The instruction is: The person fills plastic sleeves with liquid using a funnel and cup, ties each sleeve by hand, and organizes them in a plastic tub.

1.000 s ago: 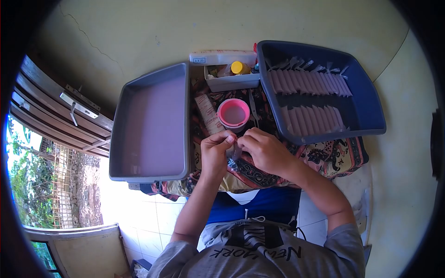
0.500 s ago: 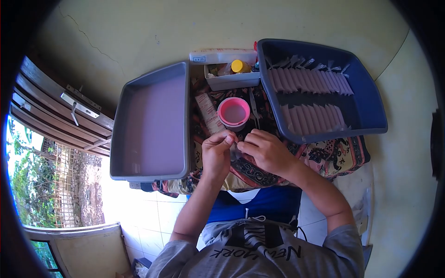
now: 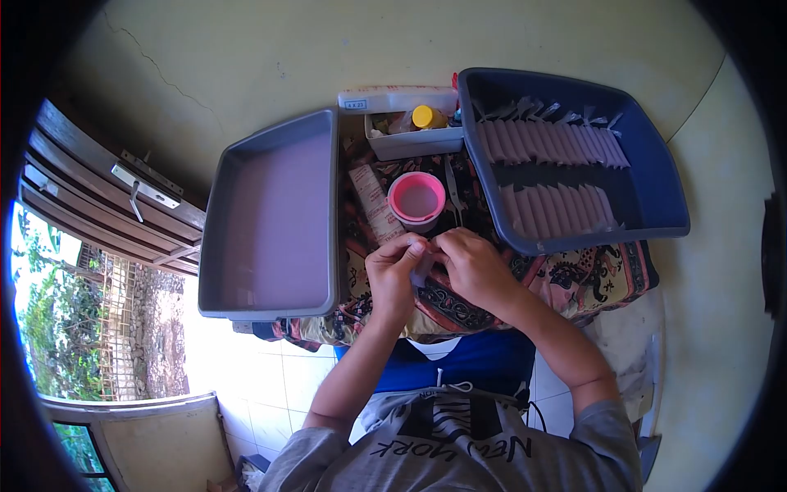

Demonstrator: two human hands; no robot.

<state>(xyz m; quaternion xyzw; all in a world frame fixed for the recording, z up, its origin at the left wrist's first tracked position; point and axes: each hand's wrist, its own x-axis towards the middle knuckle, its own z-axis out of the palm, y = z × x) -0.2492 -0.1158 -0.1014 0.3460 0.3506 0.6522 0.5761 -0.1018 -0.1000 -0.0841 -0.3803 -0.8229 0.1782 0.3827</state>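
My left hand (image 3: 392,271) and my right hand (image 3: 474,266) meet in front of the pink-rimmed tub, both with fingers pinched. Between them hangs a small clear plastic bag (image 3: 422,272), its top gripped at the fingertips; how much is in it I cannot make out. Just beyond my hands stands the tub (image 3: 416,199), holding pale lilac liquid. A printed plastic packet (image 3: 375,202) lies to its left. On its right is a thin metal tool (image 3: 452,190), perhaps tongs.
At the left a large grey basin (image 3: 334,213) holds lilac liquid. On the right, a blue-grey basin (image 3: 656,189) contains two rows of filled lilac bags (image 3: 557,141). A grey box (image 3: 416,146) with a yellow-capped container (image 3: 426,117) stands behind. Patterned cloth (image 3: 566,283) covers the table.
My hands have drawn closer together, and more of the plastic bag shows below the fingers. The whole view has shifted slightly; the basins and tub stay in place.
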